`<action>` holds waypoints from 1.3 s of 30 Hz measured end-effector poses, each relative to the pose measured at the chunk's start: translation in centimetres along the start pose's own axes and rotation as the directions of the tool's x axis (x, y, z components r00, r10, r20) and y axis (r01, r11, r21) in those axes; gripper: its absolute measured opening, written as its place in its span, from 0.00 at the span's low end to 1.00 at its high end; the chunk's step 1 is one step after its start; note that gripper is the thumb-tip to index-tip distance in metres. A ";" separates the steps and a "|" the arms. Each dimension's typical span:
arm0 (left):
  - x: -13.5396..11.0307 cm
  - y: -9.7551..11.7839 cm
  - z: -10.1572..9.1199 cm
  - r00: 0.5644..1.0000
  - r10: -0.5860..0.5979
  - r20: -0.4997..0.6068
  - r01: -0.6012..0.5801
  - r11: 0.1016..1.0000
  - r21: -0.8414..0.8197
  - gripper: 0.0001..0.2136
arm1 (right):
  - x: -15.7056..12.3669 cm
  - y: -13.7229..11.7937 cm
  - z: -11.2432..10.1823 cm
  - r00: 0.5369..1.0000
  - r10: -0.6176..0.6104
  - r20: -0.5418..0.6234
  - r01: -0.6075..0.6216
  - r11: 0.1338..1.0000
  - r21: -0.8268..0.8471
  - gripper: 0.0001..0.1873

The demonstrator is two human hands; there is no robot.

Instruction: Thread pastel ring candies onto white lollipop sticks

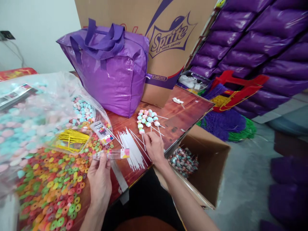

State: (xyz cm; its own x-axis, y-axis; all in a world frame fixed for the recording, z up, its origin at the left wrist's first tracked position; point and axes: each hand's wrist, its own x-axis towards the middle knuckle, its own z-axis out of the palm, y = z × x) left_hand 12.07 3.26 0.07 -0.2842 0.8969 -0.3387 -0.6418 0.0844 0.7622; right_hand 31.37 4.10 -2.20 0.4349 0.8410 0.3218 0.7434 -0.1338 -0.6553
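My left hand [99,178] is closed on a small clear plastic sleeve [112,154] with a pink and yellow printed end, held level over the table edge. My right hand [154,148] pinches the lower end of a thin white stick [143,142] that runs up to a skewer of pastel marshmallow candies [146,119]. A fan of bare white sticks [132,149] lies between my hands. Several filled candy sticks lie side by side just beyond my right hand.
A heap of colourful ring gummies [54,189] covers the left of the wooden table [183,115]. A clear bag of pastel marshmallows [31,118], yellow twist ties [69,138], a purple zip bag [110,69], a Sprite carton [166,38] and an open cardboard box [204,166] stand around.
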 end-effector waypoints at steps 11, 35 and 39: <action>1.4 -0.2 -0.8 0.996 -0.089 -0.012 0.089 0.995 -0.042 0.18 | 3.7 4.9 0.6 0.997 0.069 -0.024 -0.070 0.807 -0.586 0.14; 3.0 0.9 -1.9 0.989 -0.148 -0.016 0.146 0.984 -0.098 0.12 | -7.2 0.3 -4.1 0.980 -0.199 0.024 0.183 0.939 0.292 0.08; 2.9 1.0 -2.2 0.985 -0.168 0.031 0.170 0.983 -0.069 0.15 | -6.8 0.1 -5.1 0.954 -0.296 0.043 0.288 0.949 0.131 0.11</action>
State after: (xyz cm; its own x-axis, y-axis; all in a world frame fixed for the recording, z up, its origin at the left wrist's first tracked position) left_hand 9.06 4.96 -1.40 -0.1504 0.8830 -0.4446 -0.7283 0.2052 0.6538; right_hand 31.07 -4.28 -1.02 0.1731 0.8648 0.4713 0.7638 0.1842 -0.6186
